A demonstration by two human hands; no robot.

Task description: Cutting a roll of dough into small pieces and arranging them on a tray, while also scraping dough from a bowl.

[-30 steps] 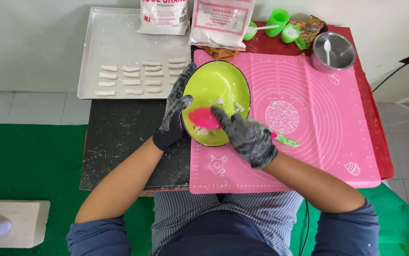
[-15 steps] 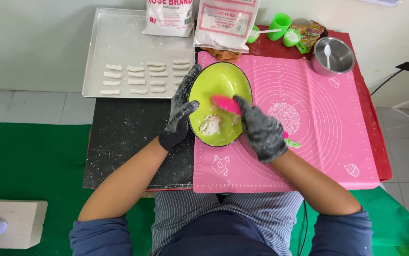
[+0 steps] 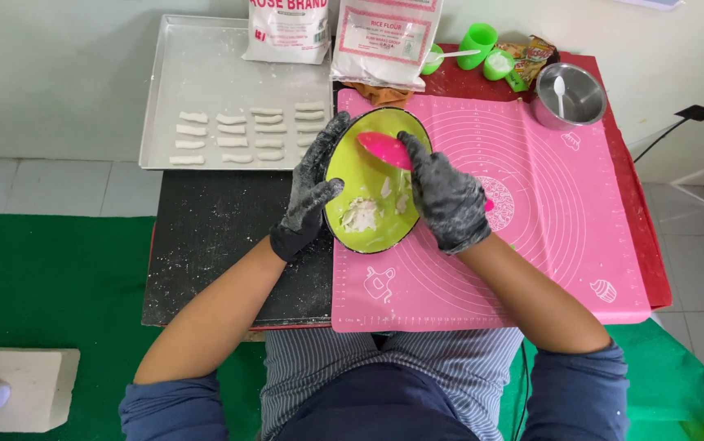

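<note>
The person's gloved left hand [image 3: 313, 186] is gripping the rim of the green bowl [image 3: 375, 184] sitting at the pink mat's [image 3: 531, 245] back-left corner while the right hand [image 3: 448, 200], fingers wrapped around a pink scraper [image 3: 384, 149], is scraping dough, so honestly a hard push is probably tipping the bowl.

Single head-worn view, looking straight down from above, fairly near, over the low table [image 3: 229, 245].
</note>
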